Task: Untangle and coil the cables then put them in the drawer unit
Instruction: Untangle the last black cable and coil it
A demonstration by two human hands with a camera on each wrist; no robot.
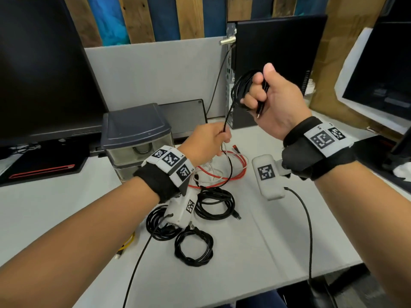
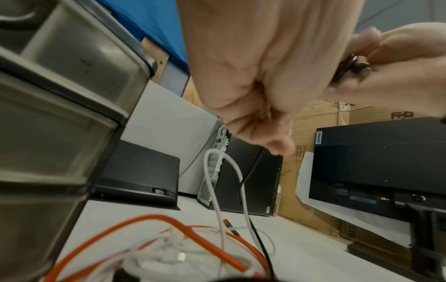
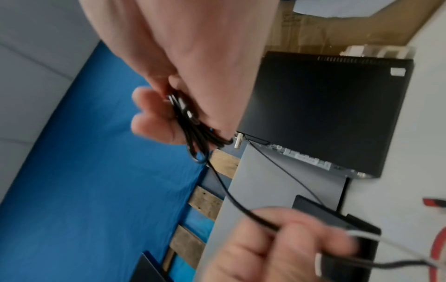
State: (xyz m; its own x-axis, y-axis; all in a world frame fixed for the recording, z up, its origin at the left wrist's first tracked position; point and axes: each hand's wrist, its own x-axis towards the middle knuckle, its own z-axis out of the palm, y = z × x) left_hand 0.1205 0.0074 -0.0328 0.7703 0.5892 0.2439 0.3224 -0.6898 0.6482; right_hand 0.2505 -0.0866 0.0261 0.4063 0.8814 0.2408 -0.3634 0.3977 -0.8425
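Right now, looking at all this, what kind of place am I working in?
Most likely an office or IT workstation. A white desk stands against a grey partition panel, with a large monitor at the left and an upright desktop computer behind your hands. Loose and coiled cables lie beside a small drawer unit.

We see a black cable with a smooth, slightly glossy plastic skin. The orange cable and the white cable look like smooth plastic too, the white one more matt. The drawer unit is of cloudy half-clear plastic with a matt grey-blue lid. The surface is smooth, matt and pale grey. At its far edge the computer case shows matt black metal, and behind it the wooden planks look rough. Black cloth bands are around our wrists.
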